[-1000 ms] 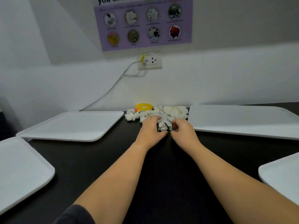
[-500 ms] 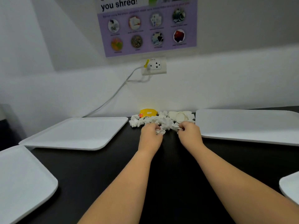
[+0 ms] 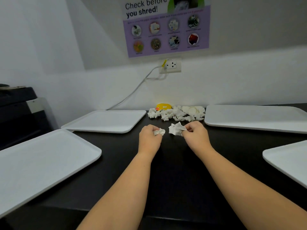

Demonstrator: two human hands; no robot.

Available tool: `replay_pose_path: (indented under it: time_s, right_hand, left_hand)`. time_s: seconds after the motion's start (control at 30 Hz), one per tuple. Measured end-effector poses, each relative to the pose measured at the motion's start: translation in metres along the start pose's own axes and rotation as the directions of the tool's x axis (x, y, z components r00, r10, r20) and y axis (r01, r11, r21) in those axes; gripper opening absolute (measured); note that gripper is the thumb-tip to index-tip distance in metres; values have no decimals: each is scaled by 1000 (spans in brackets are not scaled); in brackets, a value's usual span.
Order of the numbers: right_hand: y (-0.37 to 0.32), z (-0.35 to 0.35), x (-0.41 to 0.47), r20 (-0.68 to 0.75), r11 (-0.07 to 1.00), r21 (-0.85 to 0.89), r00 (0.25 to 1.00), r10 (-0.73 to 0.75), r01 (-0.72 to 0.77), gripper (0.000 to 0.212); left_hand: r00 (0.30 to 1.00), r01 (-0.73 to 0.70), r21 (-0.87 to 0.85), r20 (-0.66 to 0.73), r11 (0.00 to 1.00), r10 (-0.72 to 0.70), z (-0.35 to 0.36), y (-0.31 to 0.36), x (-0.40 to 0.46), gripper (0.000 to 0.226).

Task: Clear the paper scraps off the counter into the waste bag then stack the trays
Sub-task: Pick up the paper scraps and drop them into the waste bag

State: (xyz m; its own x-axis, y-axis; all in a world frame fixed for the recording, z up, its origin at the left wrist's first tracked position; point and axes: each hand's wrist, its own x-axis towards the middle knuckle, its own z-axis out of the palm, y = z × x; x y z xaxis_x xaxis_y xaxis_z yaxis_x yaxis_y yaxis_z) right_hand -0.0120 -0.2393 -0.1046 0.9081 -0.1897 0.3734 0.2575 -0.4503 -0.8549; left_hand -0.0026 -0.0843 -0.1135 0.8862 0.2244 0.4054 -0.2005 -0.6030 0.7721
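At mid-frame the left hand (image 3: 149, 138) pinches a small crumpled paper scrap (image 3: 159, 131) and the right hand (image 3: 196, 136) grips a bigger wad (image 3: 176, 128), both likely feather-light, soft and best bunched whole, while the remaining scrap pile (image 3: 176, 113) lies just above on the black counter (image 3: 174, 171).

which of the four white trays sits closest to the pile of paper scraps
The far right tray: its left edge nearly meets the scrap pile. The far left tray shows a slightly wider gap; the two near trays lie well forward.
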Motion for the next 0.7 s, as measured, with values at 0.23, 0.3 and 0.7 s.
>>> replay_pose_path:
  time_s: [0.23,0.3,0.7]
  right_hand:
    - [-44,13,-80,275,944,305,961,36,-123,11]
    - [-57,19,-100,330,955,278,944,5,-102,13]
    - [-117,75,-198,516,978,190,839,-175,88,10]
  left_hand:
    - [997,-71,51,16,996,71,-60,1,-68,16]
    - [997,-72,116,49,991,67,-81,-3,-86,15]
    - [996,-75,83,55,994,71,-199,-43,-194,13]
